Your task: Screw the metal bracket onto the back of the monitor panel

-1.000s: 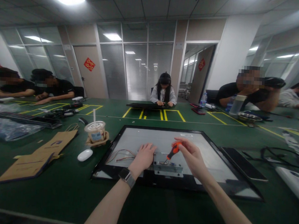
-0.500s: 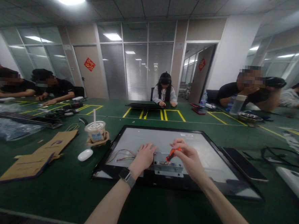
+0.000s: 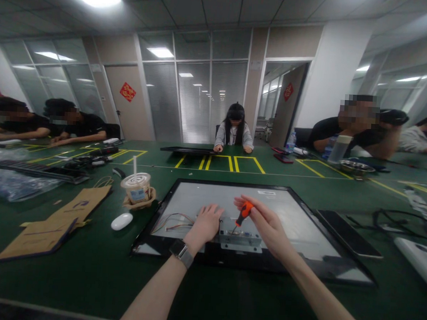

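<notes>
The right hand [image 3: 265, 223] pinches one small screwdriver with an orange and black handle [image 3: 244, 212] between thumb and fingertips, fingers closed around it, its tip down on one grey metal bracket [image 3: 240, 239]. That bracket sits at the near edge of one large black-framed flat panel with a pale grey back [image 3: 296, 218], which lies on the green table [image 3: 83, 277]. The left hand [image 3: 206, 223], wearing one wristwatch [image 3: 181, 252], rests flat with fingers spread on the panel just left of the bracket, beside thin coloured wires [image 3: 171, 221].
</notes>
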Demonstrator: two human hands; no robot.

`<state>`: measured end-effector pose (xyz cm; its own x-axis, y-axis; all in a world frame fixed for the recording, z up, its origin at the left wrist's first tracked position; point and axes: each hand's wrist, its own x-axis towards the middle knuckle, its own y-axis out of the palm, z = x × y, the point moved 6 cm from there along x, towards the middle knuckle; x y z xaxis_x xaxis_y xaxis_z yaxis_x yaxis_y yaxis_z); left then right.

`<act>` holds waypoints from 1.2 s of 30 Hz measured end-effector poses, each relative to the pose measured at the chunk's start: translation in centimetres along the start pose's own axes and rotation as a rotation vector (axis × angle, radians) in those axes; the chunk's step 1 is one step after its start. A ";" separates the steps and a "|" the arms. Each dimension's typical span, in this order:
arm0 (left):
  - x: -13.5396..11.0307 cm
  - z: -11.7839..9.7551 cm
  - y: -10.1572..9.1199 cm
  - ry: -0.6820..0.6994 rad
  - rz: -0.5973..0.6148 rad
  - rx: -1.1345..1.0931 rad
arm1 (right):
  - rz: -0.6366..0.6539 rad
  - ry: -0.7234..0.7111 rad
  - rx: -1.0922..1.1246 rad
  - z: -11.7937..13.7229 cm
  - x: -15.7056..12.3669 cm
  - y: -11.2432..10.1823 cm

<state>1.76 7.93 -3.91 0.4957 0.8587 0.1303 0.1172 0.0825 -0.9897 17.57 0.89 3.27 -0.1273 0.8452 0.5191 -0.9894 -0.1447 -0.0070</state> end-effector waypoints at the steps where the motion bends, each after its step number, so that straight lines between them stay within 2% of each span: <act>1: 0.0 0.0 0.0 0.001 -0.002 0.001 | -0.001 -0.004 -0.002 0.1 0.0 0.0; 7: 0.2 0.1 0.3 -0.016 0.030 0.006 | -0.049 -0.026 -0.067 0.6 0.2 -0.4; 16: 0.1 0.1 0.3 -0.018 0.001 0.006 | -0.126 -0.163 -0.220 2.0 0.2 -0.6; 19: 0.2 0.1 0.2 -0.026 0.024 0.008 | -0.100 -0.144 -0.243 2.0 0.0 -0.4; 24: 0.0 -0.1 -0.3 -0.009 0.005 0.017 | -0.030 -0.067 -0.142 1.2 0.0 -0.1; 31: 0.0 0.0 -0.1 -0.023 0.018 -0.010 | -0.077 -0.151 -0.176 1.6 0.1 -0.5; 36: 0.1 0.1 0.2 -0.016 0.005 0.003 | -0.032 -0.096 -0.177 1.5 0.0 -0.3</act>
<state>1.73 8.05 -4.06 0.4823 0.8672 0.1243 0.1119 0.0798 -0.9905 17.95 0.19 4.55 -0.0972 0.7936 0.6006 -0.9906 -0.0189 -0.1353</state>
